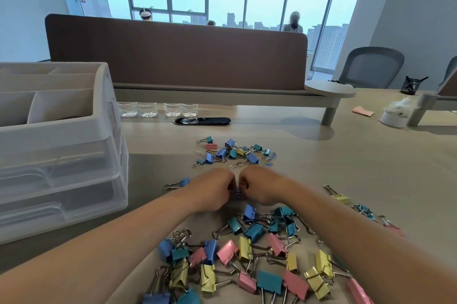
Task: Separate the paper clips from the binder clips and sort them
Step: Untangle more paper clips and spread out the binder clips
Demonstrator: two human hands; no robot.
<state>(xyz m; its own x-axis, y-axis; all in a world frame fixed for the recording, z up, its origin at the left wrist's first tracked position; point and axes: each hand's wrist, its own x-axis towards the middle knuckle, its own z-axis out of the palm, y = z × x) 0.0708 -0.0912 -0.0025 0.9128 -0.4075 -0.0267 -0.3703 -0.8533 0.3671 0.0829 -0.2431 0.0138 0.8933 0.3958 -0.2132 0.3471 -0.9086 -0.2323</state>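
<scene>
**clipfan:** ok so where's the action at?

**deskjockey:** dead centre of the desk (358, 155). There's a small blue clip (238, 194) caught right between the two fists. The left hand (215, 189) and right hand (257, 186) are knuckle to knuckle, fingers curled in, and both are pinching at that one clip. It's mostly hidden, so I can't tell what kind it is.

**clipfan:** and the rest of the clips?

**deskjockey:** two heaps. Just beyond the hands is a mixed scatter of small binder clips (252, 158) in blue, teal, pink and yellow, with silver paper clips (232, 167) tangled around its edges. Nearer the person, under the forearms, sits a pile of big binder clips (247, 251) in the same colours. There are strays too: a blue binder clip (181, 183) just left of the left hand, and a yellow binder clip (340, 197) off to the right, with a few more past it.

**clipfan:** anything else on there?

**deskjockey:** a white drawer organizer (61, 130) on the left, with open compartments on top and clear drawers below. Some water bottles (148, 109) are tucked under the shelf of the brown divider panel (173, 56). Far right there's a grey chair (371, 66) and a mesh pen cup (411, 85).
</scene>
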